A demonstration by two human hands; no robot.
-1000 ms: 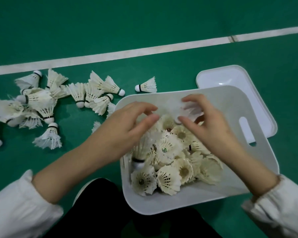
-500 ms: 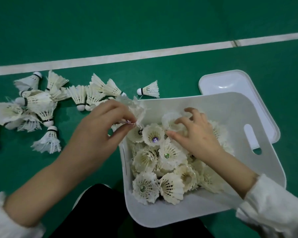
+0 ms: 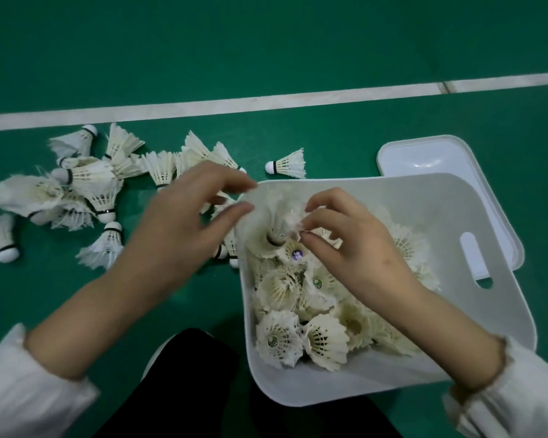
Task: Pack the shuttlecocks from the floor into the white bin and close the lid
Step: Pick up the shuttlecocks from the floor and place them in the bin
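Filling the white bin [image 3: 450, 210], roughly halfway.
Right hand [image 3: 361, 254] is pinching a shuttlecock [image 3: 266, 222], left hand [image 3: 184, 229] grip apart; shuttlecock pile [image 3: 86, 188] lying left of bin, lid [image 3: 424, 153] off.

White gathered-cuff sleeves [image 3: 23, 393], black trousers [image 3: 187, 387]

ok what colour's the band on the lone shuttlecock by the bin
Black, on the lone white feather shuttlecock, behind its cork; head view.

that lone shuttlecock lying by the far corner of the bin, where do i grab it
Pinch the lone shuttlecock at its round cork, coming down from above on its left end. It lies on its side, cork pointing left and feather skirt flaring right, so the cork is the firm, free part; the feathers would likely crush. The left hand is nearer.
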